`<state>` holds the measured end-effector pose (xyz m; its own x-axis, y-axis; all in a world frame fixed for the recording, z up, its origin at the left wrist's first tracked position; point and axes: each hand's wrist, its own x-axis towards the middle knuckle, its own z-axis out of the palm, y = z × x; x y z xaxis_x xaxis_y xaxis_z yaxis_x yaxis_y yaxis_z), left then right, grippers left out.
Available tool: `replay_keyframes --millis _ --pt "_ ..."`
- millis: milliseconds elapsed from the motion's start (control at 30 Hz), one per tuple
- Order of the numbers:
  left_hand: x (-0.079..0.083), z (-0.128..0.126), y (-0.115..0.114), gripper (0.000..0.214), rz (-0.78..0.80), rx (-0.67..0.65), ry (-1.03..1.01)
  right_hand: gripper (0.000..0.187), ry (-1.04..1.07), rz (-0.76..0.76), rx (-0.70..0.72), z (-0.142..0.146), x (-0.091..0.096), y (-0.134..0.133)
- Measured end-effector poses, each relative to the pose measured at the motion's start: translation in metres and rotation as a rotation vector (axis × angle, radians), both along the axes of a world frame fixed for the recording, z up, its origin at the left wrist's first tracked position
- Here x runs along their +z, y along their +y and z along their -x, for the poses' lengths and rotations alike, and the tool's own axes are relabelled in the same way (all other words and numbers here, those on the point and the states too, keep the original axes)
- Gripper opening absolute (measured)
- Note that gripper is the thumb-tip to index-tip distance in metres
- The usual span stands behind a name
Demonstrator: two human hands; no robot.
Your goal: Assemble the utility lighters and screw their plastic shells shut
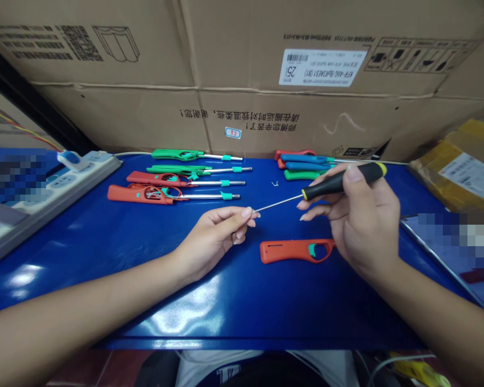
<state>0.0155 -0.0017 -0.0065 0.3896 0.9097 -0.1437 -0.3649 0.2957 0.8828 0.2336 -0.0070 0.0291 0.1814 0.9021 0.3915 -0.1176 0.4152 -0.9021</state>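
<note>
My right hand (358, 220) grips a black-handled screwdriver (339, 183) with a yellow end, its thin shaft pointing left. My left hand (221, 231) is pinched at the shaft's tip, fingertips together on something too small to make out. Below the right hand an orange lighter body (290, 250) with a teal trigger lies flat on the blue table (145, 269). Several long-nosed lighters, green and orange (173, 183), lie in rows at the back left. A pile of blue, green and orange lighter bodies (302, 164) sits at the back centre.
Large cardboard boxes (242, 80) wall off the back of the table. A white power strip (64, 177) lies at the left edge. A taped brown parcel (460, 166) and a tablet-like screen (447, 247) occupy the right side. A tiny white part (275, 184) lies mid-table.
</note>
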Motion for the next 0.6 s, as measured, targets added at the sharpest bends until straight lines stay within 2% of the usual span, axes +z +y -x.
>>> replay_keyframes --millis 300,400,600 --pt "0.0005 -0.0006 -0.0003 0.018 0.007 0.034 0.013 0.026 -0.024 -0.042 -0.131 0.0017 0.0025 -0.0005" --pt "0.0022 -0.0017 -0.0007 0.017 -0.003 0.029 0.02 0.028 -0.017 -0.05 -0.126 0.0004 0.0 0.0029" --pt "0.0053 -0.001 -0.0035 0.025 -0.099 -0.119 0.094 0.031 -0.04 -0.14 -0.122 0.0 0.001 0.0028"
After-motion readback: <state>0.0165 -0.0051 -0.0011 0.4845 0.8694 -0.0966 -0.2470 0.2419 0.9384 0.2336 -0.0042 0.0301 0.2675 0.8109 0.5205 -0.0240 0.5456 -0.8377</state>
